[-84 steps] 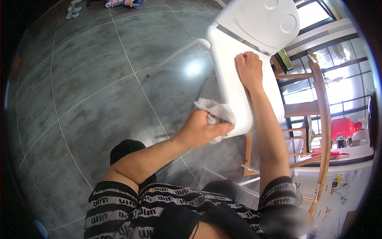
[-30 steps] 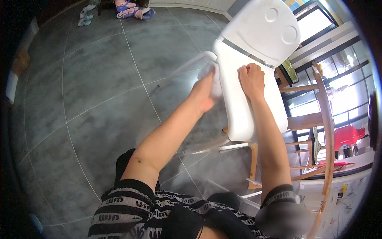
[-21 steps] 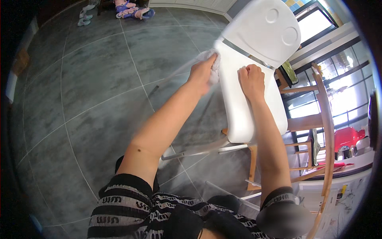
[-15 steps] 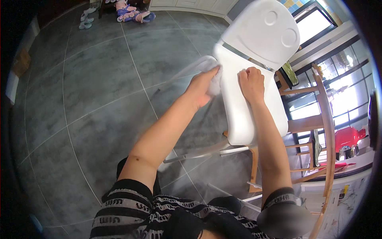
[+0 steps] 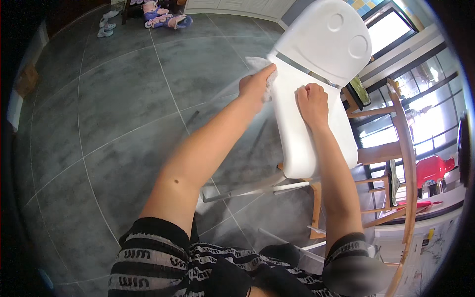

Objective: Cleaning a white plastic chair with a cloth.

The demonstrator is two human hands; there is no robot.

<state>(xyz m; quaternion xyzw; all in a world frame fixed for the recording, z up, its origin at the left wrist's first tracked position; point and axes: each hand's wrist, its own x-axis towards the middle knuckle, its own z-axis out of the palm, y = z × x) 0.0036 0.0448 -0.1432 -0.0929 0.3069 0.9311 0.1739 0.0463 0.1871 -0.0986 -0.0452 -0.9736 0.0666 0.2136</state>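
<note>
A white plastic chair [image 5: 295, 133] with a smooth seat and a backrest with two round dents stands in front of me. My left hand [image 5: 254, 88] is closed around a pale wiping cloth [image 5: 270, 85] and presses it to the seat's left edge near the backrest. Part of the cloth sticks out above the hand. My right hand [image 5: 313, 105] rests on the seat with its fingers curled in, and I see nothing in it. The chair's thin white legs [image 5: 242, 192] reach toward the floor, partly hidden by my left forearm.
A wooden chair frame [image 5: 405, 148] stands close on the right, beside a counter with a red object [image 5: 434, 171]. Roller skates [image 5: 166, 19] and light shoes [image 5: 106, 24] lie at the far left on the grey tiled floor [image 5: 123, 99].
My left hand has slid with the cloth up along the seat's left edge, toward the backrest. The right hand stays where it was on the seat.
</note>
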